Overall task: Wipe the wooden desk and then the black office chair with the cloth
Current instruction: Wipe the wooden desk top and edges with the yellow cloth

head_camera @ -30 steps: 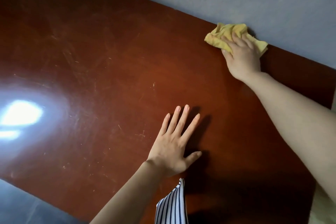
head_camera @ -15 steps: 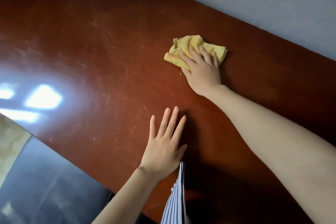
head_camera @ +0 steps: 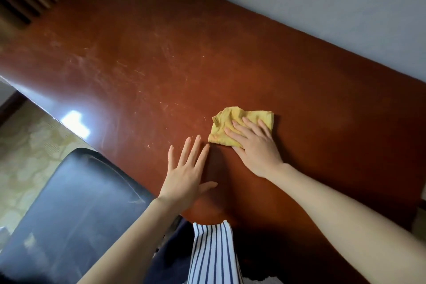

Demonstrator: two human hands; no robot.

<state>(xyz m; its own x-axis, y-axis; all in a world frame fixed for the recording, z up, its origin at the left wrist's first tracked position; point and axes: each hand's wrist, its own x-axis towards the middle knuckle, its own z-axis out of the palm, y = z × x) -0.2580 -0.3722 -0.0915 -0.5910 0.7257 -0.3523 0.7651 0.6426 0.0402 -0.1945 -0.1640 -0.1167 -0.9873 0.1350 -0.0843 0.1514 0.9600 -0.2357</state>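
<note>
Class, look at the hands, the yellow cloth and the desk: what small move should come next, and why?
Probably sweep the right hand, flat on the yellow cloth, leftward over the scuffed desk. The pale marks lie there, and the left hand is braced flat beside it. The black chair waits.

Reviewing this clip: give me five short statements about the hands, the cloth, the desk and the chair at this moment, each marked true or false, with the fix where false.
1. The right hand presses flat on the yellow cloth. True.
2. The left hand holds a second cloth. False: it lies open and bare on the wooden desk, fingers spread.
3. The cloth lies on the black office chair. False: it lies on the desk; the chair stands at the desk's near edge, untouched by either hand.
4. The desk top shows pale scratches. True.
5. The cloth is spread out smooth to its full size. False: it is bunched and folded under the hand.
</note>
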